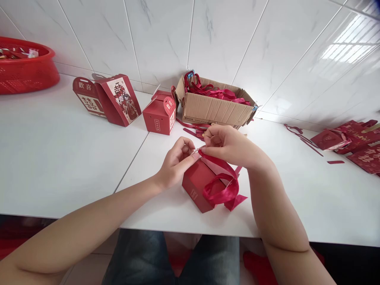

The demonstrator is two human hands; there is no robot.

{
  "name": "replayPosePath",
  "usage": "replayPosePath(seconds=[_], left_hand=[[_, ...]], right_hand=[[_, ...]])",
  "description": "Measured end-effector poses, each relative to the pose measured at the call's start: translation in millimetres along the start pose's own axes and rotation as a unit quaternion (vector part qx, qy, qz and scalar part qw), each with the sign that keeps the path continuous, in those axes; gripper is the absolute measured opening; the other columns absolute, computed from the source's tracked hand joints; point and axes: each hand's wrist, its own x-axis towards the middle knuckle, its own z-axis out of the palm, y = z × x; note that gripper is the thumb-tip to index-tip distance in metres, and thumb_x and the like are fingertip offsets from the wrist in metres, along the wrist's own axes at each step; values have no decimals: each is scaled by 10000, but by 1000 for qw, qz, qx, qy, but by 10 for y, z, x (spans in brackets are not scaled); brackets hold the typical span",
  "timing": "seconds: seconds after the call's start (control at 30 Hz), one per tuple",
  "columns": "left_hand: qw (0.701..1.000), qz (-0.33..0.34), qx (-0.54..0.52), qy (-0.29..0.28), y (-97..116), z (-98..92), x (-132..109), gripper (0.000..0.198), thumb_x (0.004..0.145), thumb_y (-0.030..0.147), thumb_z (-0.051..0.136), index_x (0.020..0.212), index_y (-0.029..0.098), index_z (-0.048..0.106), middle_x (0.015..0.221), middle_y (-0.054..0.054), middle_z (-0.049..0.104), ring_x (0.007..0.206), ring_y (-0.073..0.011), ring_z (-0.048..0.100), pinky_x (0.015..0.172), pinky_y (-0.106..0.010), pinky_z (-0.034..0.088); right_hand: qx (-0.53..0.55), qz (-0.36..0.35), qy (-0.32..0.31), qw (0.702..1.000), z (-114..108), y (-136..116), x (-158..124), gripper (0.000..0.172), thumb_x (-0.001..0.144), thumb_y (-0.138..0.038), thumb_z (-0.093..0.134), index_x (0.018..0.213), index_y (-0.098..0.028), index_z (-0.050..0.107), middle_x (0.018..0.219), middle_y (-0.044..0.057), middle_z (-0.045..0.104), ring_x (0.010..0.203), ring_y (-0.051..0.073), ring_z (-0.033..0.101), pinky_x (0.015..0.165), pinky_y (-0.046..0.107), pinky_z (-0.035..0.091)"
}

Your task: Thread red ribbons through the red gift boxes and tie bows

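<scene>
A red paper gift box [198, 184] stands on the white table in front of me, turned at an angle. Crimson ribbon [227, 192] loops over its right side, one cut end lying near the table. At the top of the box, my left hand [178, 160] is closed, thumb and fingers pinching the box's upper edge. My right hand [228, 146] pinches the ribbon there, its fingertips close to the left thumb. The fingers hide exactly how the ribbon meets the box top.
Behind my hands, a cardboard carton [219, 107] holds crimson ribbons, with loose strips before it. A small red box [158, 114] and a taller printed box [118, 101] stand left of it. A red plastic basket [29, 75] is far left; red boxes [329, 138] lie at right.
</scene>
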Motion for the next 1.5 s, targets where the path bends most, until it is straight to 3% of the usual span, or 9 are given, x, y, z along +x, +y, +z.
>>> replayPosePath(seconds=[0.3,0.73,0.93,1.37,1.5], left_hand=[[1000,-4,-2,-1,26,7,1,196,879,332,590,870,190,455,699,40,452,608,-90,392,548,-212,320],[1000,-13,17,-4,45,3,1,296,840,439,609,782,200,444,670,27,413,582,-114,350,524,-252,279],[999,0,44,-11,39,-14,8,406,900,553,471,709,195,456,601,16,377,549,-129,335,518,-284,266],[999,-2,40,-23,34,-61,43,273,899,337,505,671,189,474,558,30,399,518,-111,341,506,-262,282],[997,-67,-10,-46,87,-54,55,263,865,359,551,681,183,482,565,33,406,505,-96,349,482,-241,274]], right_hand=[[-28,32,3,999,-31,-12,-31,159,727,-208,596,685,-204,442,605,-48,472,547,90,412,481,231,320],[-5,23,19,1000,35,-50,-61,121,739,-199,566,726,-210,446,600,-49,486,534,90,431,470,227,281],[0,16,18,1000,37,-55,-64,132,738,-198,568,718,-212,438,579,-61,464,529,86,415,473,227,271],[-14,13,23,1000,31,-60,-89,116,742,-203,568,718,-208,454,589,-57,482,534,84,416,492,228,273],[-21,9,22,999,30,-61,-92,115,753,-215,568,719,-208,458,581,-58,482,526,83,412,497,230,275]])
